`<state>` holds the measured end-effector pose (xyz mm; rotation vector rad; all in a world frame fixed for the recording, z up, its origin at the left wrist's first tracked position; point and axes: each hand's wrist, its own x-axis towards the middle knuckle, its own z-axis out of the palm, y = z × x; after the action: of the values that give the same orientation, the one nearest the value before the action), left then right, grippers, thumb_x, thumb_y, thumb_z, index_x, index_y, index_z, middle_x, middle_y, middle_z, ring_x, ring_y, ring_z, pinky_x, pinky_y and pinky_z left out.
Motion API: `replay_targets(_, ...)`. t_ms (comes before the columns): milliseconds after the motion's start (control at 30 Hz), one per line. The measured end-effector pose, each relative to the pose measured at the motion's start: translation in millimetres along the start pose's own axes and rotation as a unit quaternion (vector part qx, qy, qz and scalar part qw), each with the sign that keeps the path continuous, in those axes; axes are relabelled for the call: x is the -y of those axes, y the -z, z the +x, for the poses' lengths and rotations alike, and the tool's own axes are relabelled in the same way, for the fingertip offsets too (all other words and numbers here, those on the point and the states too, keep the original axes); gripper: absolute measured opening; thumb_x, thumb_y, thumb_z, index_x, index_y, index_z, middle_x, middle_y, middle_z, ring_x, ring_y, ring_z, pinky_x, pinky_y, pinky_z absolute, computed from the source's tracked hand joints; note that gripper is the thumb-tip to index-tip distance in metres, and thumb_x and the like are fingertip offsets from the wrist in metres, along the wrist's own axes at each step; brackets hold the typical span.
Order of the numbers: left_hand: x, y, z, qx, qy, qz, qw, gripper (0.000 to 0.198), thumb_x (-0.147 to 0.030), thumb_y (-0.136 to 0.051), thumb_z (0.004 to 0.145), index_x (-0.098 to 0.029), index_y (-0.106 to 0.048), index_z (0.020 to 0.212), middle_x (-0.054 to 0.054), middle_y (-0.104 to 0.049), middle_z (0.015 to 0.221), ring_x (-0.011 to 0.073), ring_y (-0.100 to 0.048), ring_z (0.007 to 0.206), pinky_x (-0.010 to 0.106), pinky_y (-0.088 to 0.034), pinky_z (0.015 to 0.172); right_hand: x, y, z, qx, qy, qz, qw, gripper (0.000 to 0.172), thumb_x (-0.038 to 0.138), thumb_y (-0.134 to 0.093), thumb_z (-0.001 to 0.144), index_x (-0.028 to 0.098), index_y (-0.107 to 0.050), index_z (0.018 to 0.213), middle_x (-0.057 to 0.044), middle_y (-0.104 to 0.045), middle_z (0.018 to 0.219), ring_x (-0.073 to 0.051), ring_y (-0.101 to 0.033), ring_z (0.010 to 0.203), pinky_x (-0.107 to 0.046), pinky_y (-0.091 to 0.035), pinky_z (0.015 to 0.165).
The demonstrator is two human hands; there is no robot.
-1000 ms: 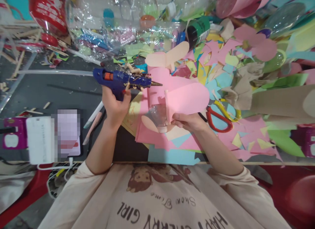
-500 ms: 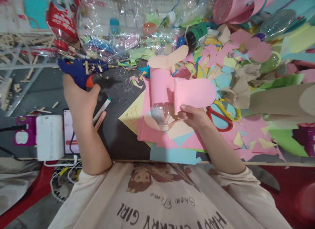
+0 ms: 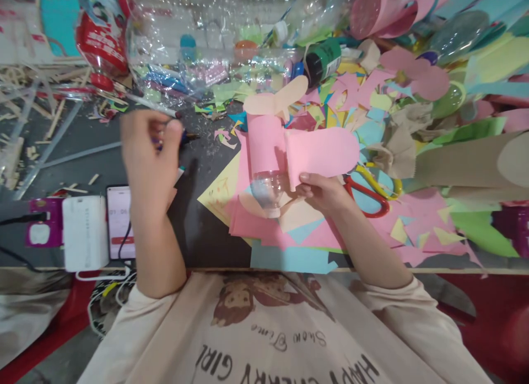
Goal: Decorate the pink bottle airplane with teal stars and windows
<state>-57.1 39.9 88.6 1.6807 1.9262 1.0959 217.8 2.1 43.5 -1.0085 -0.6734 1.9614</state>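
My left hand point(image 3: 151, 147) is closed around a dark blue hot glue gun point(image 3: 189, 136). Most of its body is hidden by the fingers, and the nozzle points right. Between thumb and fingers my right hand point(image 3: 320, 190) pinches the lower corner of a pink paper piece point(image 3: 324, 152) with a rounded right end and a folded left edge. Just left of that edge lies a clear plastic bottle point(image 3: 268, 188) wrapped in pink paper, its cap toward me. Beige paper shapes point(image 3: 262, 104) stick out at its far end. Whether the folded edge touches the bottle I cannot tell.
Red and yellow scissors point(image 3: 367, 199) lie right of my right hand. A phone point(image 3: 119, 224) and a white power adapter point(image 3: 85, 232) are at the left front. Colored paper sheets point(image 3: 285, 257) lie under the bottle. Paper scraps, plastic bottles and a red-labelled bottle point(image 3: 102, 42) crowd the back.
My left hand has closed on the glue gun and brought it a little to the right and nearer me. My right hand still holds the pink paper piece in nearly the same place.
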Motion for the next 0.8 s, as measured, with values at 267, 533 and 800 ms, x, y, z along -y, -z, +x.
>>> replay_targets(267, -77, -65.0, 13, 0.389, -0.009, -0.214, 0.896, 0.021, -0.014, -0.084, 0.065, -0.017, -0.066, 0.054, -0.004, -0.055, 0.053, 0.0105, -0.048, 0.051, 0.024, -0.033, 0.054, -6, 5, -7, 0.050, -0.021, -0.016, 0.998, 0.042, 0.025, -0.083, 0.059, 0.021, -0.065, 0.097, 0.002, -0.069, 0.070, -0.015, -0.063, 0.058, -0.029, -0.054, 0.058)
replay_targets(533, -74, -63.8, 18, 0.425, -0.017, -0.221, 0.878, 0.036, -0.004, -0.084, 0.056, -0.018, -0.051, 0.049, -0.007, -0.042, 0.052, 0.0076, -0.044, 0.051, 0.021, -0.031, 0.053, -1, 2, -8, 0.090, -0.001, -0.051, 0.995, 0.040, 0.044, -0.092, 0.056, 0.020, -0.069, 0.077, 0.001, -0.064, 0.064, -0.014, -0.061, 0.059, -0.029, -0.052, 0.060)
replay_targets(800, -13, -26.7, 6, 0.018, 0.056, -0.381, 0.923, 0.030, -0.028, -0.090, 0.063, -0.019, -0.062, 0.068, -0.004, -0.053, 0.061, 0.0081, -0.046, 0.056, 0.023, -0.031, 0.049, 13, 10, -11, -0.032, -0.011, -0.105, 0.994, 0.037, 0.040, -0.076, 0.080, 0.018, -0.060, 0.056, 0.006, -0.042, 0.043, -0.004, -0.034, 0.040, -0.020, -0.031, 0.042)
